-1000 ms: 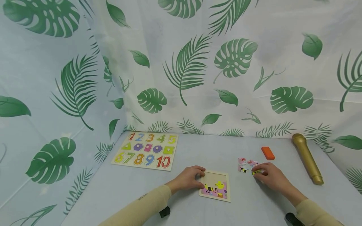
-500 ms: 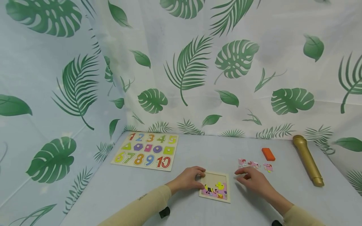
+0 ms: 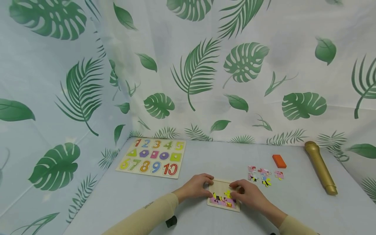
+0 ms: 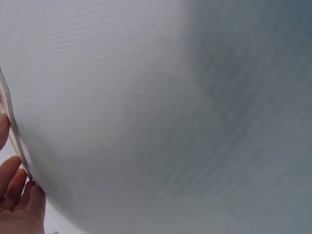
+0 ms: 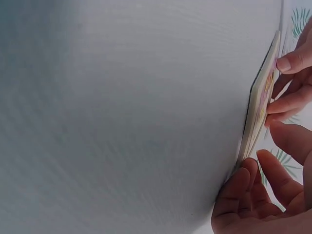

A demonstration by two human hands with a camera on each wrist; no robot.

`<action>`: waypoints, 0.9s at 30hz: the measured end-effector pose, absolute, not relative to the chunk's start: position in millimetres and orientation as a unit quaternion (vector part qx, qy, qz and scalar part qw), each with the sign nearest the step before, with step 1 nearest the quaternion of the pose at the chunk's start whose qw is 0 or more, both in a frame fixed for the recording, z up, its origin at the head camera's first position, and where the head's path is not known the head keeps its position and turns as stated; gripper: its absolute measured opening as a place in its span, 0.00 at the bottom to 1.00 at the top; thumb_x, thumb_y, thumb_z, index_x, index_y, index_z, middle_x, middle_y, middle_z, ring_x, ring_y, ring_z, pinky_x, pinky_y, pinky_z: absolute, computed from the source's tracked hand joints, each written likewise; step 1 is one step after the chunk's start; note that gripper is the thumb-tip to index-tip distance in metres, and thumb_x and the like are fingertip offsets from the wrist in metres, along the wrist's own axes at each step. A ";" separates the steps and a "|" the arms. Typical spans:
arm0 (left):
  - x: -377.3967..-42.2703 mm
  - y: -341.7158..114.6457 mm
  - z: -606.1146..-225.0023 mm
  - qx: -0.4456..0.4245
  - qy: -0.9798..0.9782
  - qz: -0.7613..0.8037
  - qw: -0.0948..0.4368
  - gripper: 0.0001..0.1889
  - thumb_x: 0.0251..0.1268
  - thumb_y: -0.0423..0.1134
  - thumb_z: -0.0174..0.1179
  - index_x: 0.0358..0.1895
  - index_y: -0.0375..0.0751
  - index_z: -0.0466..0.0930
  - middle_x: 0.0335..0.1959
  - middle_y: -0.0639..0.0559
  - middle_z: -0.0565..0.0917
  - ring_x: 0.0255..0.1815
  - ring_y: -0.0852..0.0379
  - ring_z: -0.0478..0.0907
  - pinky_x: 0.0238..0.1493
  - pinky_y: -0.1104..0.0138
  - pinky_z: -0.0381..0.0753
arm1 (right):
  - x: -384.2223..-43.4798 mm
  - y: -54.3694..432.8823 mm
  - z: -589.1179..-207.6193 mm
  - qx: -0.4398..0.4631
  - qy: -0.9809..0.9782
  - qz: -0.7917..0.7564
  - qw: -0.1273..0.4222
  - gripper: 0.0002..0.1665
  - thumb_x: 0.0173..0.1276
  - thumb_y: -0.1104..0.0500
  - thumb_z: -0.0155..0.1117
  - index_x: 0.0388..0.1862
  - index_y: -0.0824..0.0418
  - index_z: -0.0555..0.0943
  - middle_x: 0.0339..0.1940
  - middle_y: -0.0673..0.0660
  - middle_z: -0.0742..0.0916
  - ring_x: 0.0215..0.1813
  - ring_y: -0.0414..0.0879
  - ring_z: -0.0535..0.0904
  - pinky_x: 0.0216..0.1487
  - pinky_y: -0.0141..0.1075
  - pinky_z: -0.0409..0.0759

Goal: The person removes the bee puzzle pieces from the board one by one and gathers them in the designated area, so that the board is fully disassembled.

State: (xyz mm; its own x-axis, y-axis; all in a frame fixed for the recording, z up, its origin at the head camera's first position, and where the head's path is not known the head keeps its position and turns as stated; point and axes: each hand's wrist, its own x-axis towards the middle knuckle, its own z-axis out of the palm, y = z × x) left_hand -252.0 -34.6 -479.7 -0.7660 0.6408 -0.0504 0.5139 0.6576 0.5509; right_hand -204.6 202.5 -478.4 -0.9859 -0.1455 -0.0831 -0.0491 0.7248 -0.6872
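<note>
Head view: wooden jigsaw tray [image 3: 218, 186] on pale tablecloth [image 3: 202, 156], front centre, btwn the hands. Fitted pcs [image 3: 222, 202], pink/yellow, fill lower part; bare wood above. L hand [image 3: 195, 186] grips tray's left edge, thumb nr mid-edge, fingers at far corner. R hand [image 3: 249, 193] at right edge, index & thumb tips apart, thumb by the yellow bit. Hands apart, tray in the gap. Loose jigsaw pcs [image 3: 266, 181] just beyond R hand, one off to the right of the cluster. Orange block [image 3: 279, 161] behind those; gold mic [image 3: 321, 168] farther right. Number-and-shape board [image 3: 149, 159] back left, rows 1–5 & 6–10 w/ shapes btwn. Leaf-print backdrop [image 3: 176, 81] behind.

L wrist view: tray edge at far left; thumb tip on rim, other fingers bunched at its end. Mostly cloth.

R wrist view: tray nearly edge-on. L hand above, R hand below; R's rear fingers curled against tray end. Firm hold or mere touch, can't tell.
</note>
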 end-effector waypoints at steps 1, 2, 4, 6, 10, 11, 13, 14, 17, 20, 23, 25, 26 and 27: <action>-251.9 -34.6 -480.1 0.318 0.902 0.265 0.122 0.24 0.56 0.43 0.72 0.55 0.39 0.82 0.64 0.53 0.76 0.66 0.57 0.70 0.67 0.67 0.67 | -204.2 202.3 -477.7 -0.056 0.926 -0.366 0.066 0.17 0.58 0.57 0.75 0.46 0.58 0.84 0.39 0.47 0.83 0.38 0.42 0.74 0.39 0.34 0.76; -251.9 -34.5 -480.1 0.317 0.902 0.267 0.124 0.24 0.56 0.43 0.72 0.55 0.39 0.82 0.64 0.53 0.76 0.67 0.57 0.70 0.67 0.66 0.67 | -203.9 202.0 -477.1 -0.059 0.926 -0.366 0.066 0.17 0.57 0.57 0.75 0.45 0.58 0.84 0.39 0.47 0.83 0.38 0.42 0.74 0.38 0.34 0.76; -251.9 -34.3 -479.9 0.314 0.902 0.268 0.124 0.24 0.56 0.43 0.72 0.55 0.39 0.82 0.64 0.53 0.76 0.67 0.56 0.70 0.67 0.66 0.67 | -203.4 201.4 -476.1 -0.061 0.926 -0.366 0.067 0.17 0.57 0.57 0.75 0.45 0.57 0.84 0.38 0.47 0.82 0.37 0.42 0.73 0.37 0.32 0.75; -251.9 -34.2 -479.7 0.314 0.902 0.269 0.124 0.24 0.56 0.43 0.72 0.55 0.38 0.82 0.64 0.53 0.76 0.67 0.56 0.70 0.68 0.66 0.67 | -203.2 201.1 -475.8 -0.063 0.926 -0.366 0.067 0.17 0.56 0.58 0.76 0.45 0.57 0.85 0.37 0.48 0.81 0.36 0.42 0.73 0.36 0.31 0.75; -251.5 -34.1 -478.7 0.315 0.902 0.267 0.122 0.24 0.56 0.43 0.72 0.55 0.38 0.82 0.64 0.53 0.76 0.67 0.56 0.70 0.67 0.66 0.67 | -203.5 201.2 -476.4 -0.062 0.927 -0.363 0.069 0.17 0.57 0.57 0.76 0.45 0.57 0.84 0.36 0.48 0.81 0.36 0.42 0.72 0.35 0.30 0.74; -251.4 -34.1 -478.6 0.315 0.903 0.267 0.122 0.24 0.56 0.43 0.72 0.55 0.38 0.82 0.64 0.53 0.76 0.67 0.56 0.70 0.67 0.66 0.67 | -203.7 201.3 -476.6 -0.061 0.927 -0.362 0.069 0.17 0.57 0.57 0.76 0.45 0.57 0.84 0.36 0.48 0.81 0.36 0.42 0.72 0.35 0.31 0.74; -251.2 -34.1 -478.4 0.315 0.903 0.267 0.121 0.24 0.56 0.43 0.72 0.55 0.38 0.82 0.63 0.52 0.76 0.66 0.56 0.70 0.67 0.66 0.67 | -204.0 201.5 -477.2 -0.060 0.929 -0.360 0.068 0.18 0.57 0.56 0.76 0.46 0.57 0.85 0.36 0.48 0.81 0.36 0.42 0.72 0.34 0.31 0.74; -251.2 -34.0 -478.5 0.315 0.902 0.268 0.122 0.24 0.56 0.43 0.72 0.55 0.38 0.82 0.64 0.52 0.76 0.67 0.56 0.70 0.67 0.66 0.67 | -204.0 201.6 -477.4 -0.060 0.928 -0.360 0.068 0.18 0.56 0.56 0.76 0.46 0.58 0.84 0.36 0.48 0.81 0.36 0.42 0.72 0.34 0.31 0.74; -251.7 -34.0 -479.4 0.313 0.902 0.270 0.124 0.24 0.56 0.43 0.72 0.55 0.38 0.82 0.64 0.52 0.76 0.67 0.56 0.70 0.68 0.66 0.66 | -203.7 201.6 -478.4 -0.053 0.928 -0.363 0.070 0.19 0.56 0.56 0.77 0.47 0.57 0.85 0.36 0.48 0.81 0.36 0.42 0.72 0.35 0.31 0.74; -252.2 -33.9 -479.8 0.315 0.902 0.269 0.125 0.24 0.56 0.43 0.72 0.55 0.39 0.82 0.64 0.53 0.76 0.67 0.57 0.70 0.68 0.66 0.66 | -203.3 201.4 -479.9 -0.048 0.926 -0.366 0.074 0.21 0.55 0.56 0.77 0.48 0.57 0.84 0.36 0.48 0.80 0.37 0.43 0.72 0.35 0.31 0.74; -252.0 -33.8 -479.5 0.313 0.902 0.270 0.128 0.24 0.56 0.43 0.72 0.55 0.39 0.82 0.64 0.54 0.76 0.67 0.57 0.69 0.68 0.66 0.66 | -202.9 201.2 -481.3 -0.053 0.925 -0.368 0.078 0.23 0.53 0.56 0.78 0.49 0.58 0.83 0.37 0.48 0.80 0.37 0.43 0.71 0.35 0.32 0.73; -251.2 -33.6 -478.8 0.309 0.901 0.273 0.132 0.24 0.56 0.43 0.72 0.55 0.39 0.82 0.64 0.53 0.76 0.67 0.57 0.69 0.68 0.66 0.66 | -202.0 201.3 -481.8 -0.064 0.923 -0.371 0.078 0.24 0.53 0.56 0.78 0.50 0.58 0.83 0.36 0.48 0.79 0.37 0.44 0.71 0.34 0.32 0.71; -250.9 -33.5 -478.7 0.309 0.901 0.274 0.133 0.24 0.56 0.43 0.72 0.55 0.39 0.82 0.64 0.53 0.76 0.67 0.57 0.69 0.68 0.66 0.66 | -201.5 201.3 -481.8 -0.069 0.923 -0.372 0.078 0.24 0.53 0.56 0.78 0.50 0.58 0.83 0.36 0.48 0.78 0.37 0.44 0.70 0.33 0.32 0.71; -250.7 -33.4 -478.6 0.308 0.901 0.274 0.133 0.24 0.56 0.43 0.72 0.55 0.39 0.82 0.64 0.53 0.76 0.67 0.56 0.69 0.68 0.66 0.66 | -201.1 201.2 -481.7 -0.076 0.922 -0.371 0.077 0.24 0.53 0.57 0.78 0.50 0.58 0.83 0.36 0.49 0.78 0.37 0.44 0.70 0.33 0.32 0.70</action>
